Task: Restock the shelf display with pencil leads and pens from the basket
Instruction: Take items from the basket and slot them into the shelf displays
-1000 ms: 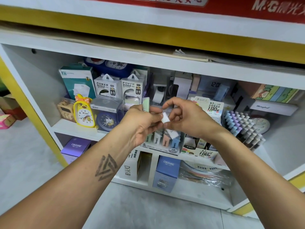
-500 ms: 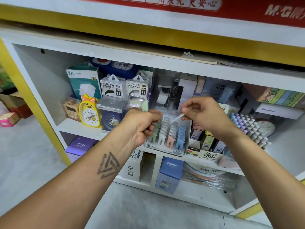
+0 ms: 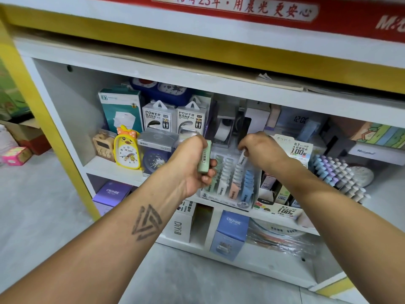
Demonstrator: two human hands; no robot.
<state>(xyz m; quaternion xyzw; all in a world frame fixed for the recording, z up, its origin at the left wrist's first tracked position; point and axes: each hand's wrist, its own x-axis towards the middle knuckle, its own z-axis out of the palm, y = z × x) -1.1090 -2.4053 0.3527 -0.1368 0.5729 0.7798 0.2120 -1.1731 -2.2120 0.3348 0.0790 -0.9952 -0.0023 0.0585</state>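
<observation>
Pencil-lead cases: a pale green flat plastic case (image 3: pixel 205 156) sits gripped in the left hand (image 3: pixel 192 165); at one o'clock the right hand (image 3: pixel 262 150) pinches a slim white case (image 3: pixel 242 156) over the clear tiered display tray (image 3: pixel 230 183). Light, stiff, probably slick; best pinched at the edges.

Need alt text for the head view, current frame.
The right hand pinches a white lead case above the clear display rack on the shelf; the left hand grips a green lead case beside it.
</observation>
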